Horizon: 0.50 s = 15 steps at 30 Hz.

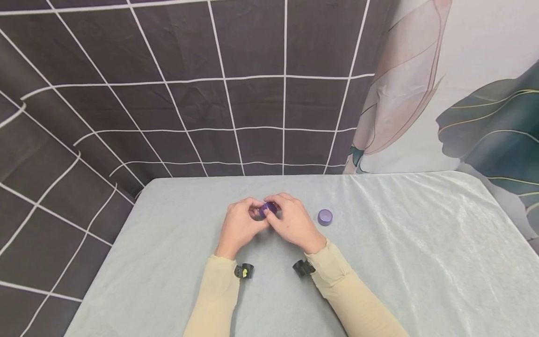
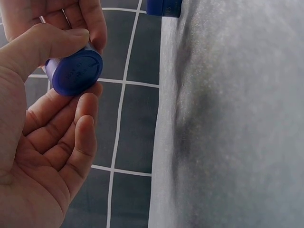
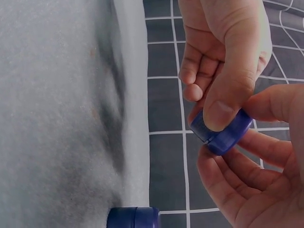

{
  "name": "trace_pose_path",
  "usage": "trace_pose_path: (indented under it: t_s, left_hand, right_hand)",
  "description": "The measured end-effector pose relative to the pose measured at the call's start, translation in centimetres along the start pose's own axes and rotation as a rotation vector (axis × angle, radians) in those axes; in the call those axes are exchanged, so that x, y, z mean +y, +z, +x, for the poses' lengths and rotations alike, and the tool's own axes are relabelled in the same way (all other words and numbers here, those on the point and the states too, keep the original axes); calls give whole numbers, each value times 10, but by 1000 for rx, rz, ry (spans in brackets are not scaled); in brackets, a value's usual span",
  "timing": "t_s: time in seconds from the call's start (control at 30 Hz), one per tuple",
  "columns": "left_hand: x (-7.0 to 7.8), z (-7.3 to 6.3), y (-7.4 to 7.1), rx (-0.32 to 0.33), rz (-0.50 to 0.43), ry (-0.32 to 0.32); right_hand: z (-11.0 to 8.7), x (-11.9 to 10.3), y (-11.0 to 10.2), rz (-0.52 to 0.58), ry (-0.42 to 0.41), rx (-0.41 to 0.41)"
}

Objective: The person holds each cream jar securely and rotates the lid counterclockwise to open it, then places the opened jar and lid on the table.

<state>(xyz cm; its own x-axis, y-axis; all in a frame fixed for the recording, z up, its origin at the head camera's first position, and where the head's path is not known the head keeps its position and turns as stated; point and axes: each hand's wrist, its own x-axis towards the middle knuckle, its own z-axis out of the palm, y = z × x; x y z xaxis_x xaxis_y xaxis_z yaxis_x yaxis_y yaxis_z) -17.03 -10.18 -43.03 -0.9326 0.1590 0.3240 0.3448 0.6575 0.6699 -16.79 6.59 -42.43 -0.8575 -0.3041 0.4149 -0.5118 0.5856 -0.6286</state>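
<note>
Between both hands, over the far half of the table, is a small round purple container (image 1: 269, 206) with a seam around its side, looking blue in the wrist views. My left hand (image 1: 241, 224) pinches it, thumb on its upper side and fingertips beneath, as the left wrist view shows. From the other side, thumb and fingers of my right hand (image 1: 294, 222) also grip it. The container's flat round end (image 2: 77, 73) faces the left wrist camera. A second purple container (image 1: 325, 217) stands on the table to the right of my right hand, seam visible in the right wrist view.
A pale grey cloth covers the table (image 1: 168, 281). Behind it and to the left hangs a dark curtain with white grid lines (image 1: 252, 103); a leaf-patterned curtain (image 1: 412, 117) hangs at the right. Black wrist cameras (image 1: 244, 271) sit at the cuffs of both beige sleeves.
</note>
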Motion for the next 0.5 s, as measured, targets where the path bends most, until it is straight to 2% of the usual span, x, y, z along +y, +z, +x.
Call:
trace_pose_path:
  t_s: [0.27, 0.5]
  left_hand:
    - [0, 0, -1, -7, -8, -25]
    - [-1, 0, -1, -7, -12, -12]
  right_hand:
    - [0, -1, 0, 9, -17, 5]
    - [0, -2, -1, 17, -17, 11]
